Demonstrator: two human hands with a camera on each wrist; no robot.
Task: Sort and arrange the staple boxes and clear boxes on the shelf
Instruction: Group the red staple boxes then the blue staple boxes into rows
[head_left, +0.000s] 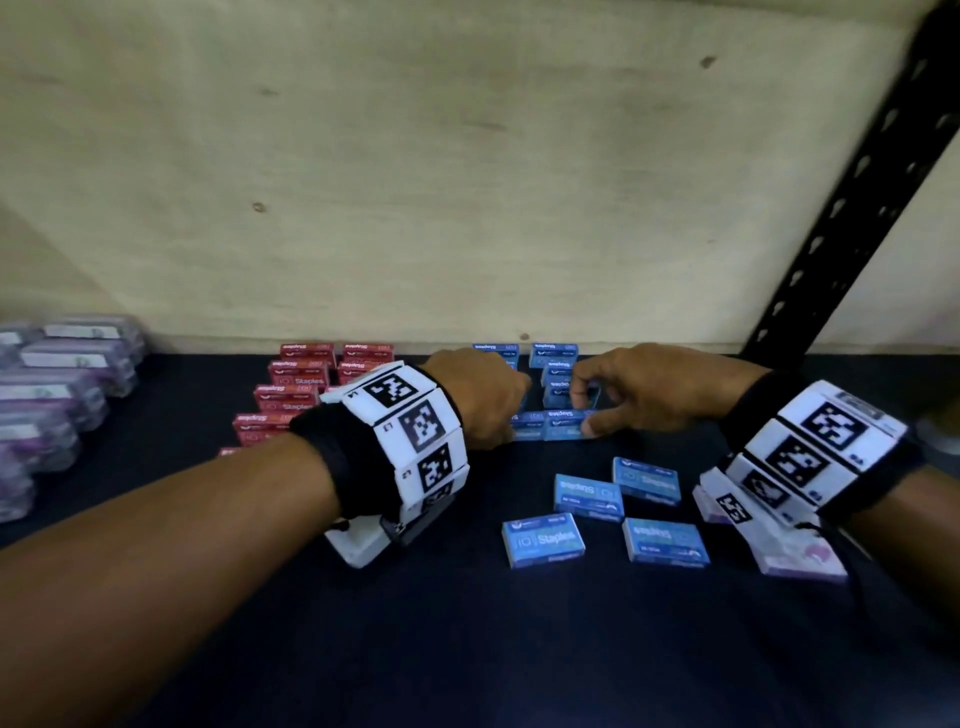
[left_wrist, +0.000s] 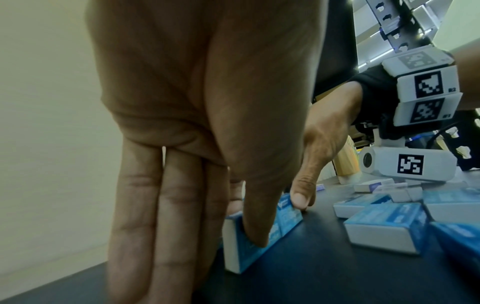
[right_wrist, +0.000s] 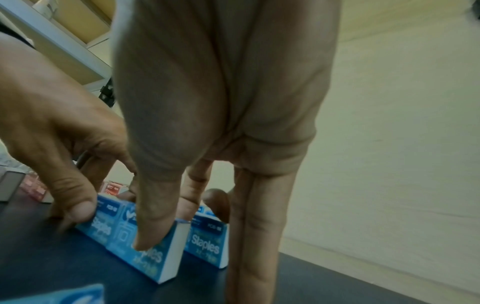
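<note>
Leftmost, clear boxes (head_left: 62, 384) stacked well left of left hand (head_left: 475, 397). Red staple boxes (head_left: 291, 397) in rows just left of that hand. Left hand pinches standing blue staple box (head_left: 524, 425); right hand (head_left: 631, 395) pinches adjoining blue box (head_left: 569, 423), both touching. Four loose blue boxes (head_left: 587, 496) lie flat on the shelf (head_left: 467, 649), nearer than both hands.

Both hands, left (head_left: 480, 397) and right (head_left: 631, 395), pinch two upright blue staple boxes (head_left: 553, 425) between red rows (head_left: 291, 392) and four loose blue boxes (head_left: 605, 512).
</note>
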